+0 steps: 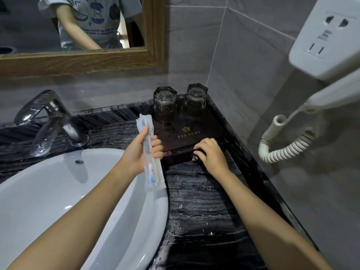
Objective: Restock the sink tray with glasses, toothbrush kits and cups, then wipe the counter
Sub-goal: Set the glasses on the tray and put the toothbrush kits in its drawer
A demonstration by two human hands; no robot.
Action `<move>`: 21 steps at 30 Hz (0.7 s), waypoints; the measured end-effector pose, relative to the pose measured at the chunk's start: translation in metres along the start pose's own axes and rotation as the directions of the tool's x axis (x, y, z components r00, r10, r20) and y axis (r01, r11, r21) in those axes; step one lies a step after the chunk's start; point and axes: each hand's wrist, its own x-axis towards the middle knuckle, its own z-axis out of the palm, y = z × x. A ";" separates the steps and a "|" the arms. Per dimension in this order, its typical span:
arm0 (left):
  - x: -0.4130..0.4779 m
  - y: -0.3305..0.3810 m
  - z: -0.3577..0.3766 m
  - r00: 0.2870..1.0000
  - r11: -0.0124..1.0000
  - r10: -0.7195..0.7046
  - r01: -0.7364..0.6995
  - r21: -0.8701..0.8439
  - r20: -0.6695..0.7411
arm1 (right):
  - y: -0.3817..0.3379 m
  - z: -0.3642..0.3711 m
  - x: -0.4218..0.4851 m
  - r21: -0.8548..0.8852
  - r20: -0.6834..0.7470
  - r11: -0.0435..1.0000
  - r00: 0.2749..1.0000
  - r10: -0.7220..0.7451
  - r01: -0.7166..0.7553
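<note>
A dark tray point(196, 131) with a gold logo sits in the counter's far right corner. Two upturned dark glasses point(165, 103) point(195, 99) stand side by side at its back. My left hand point(140, 152) is shut on a clear-wrapped toothbrush kit point(151, 158), held upright just left of the tray. My right hand point(210, 152) rests on the tray's front edge, fingers curled over a small drawer front beside a crystal knob point(194, 158). Whether the drawer is open I cannot tell.
A white basin point(58, 191) fills the lower left, with a chrome tap point(48, 121) behind it. The black marble counter point(204, 211) is wet with droplets. A wall hairdryer point(327, 55) with coiled cord point(282, 147) hangs on the right. A wood-framed mirror point(78, 63) is above.
</note>
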 end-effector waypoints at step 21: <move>0.000 -0.037 0.010 1.000 0.999 0.001 -0.001 0.036 0.013 | 0.013 -0.025 -0.046 0.098 0.075 0.995 0.997 -0.002 -0.006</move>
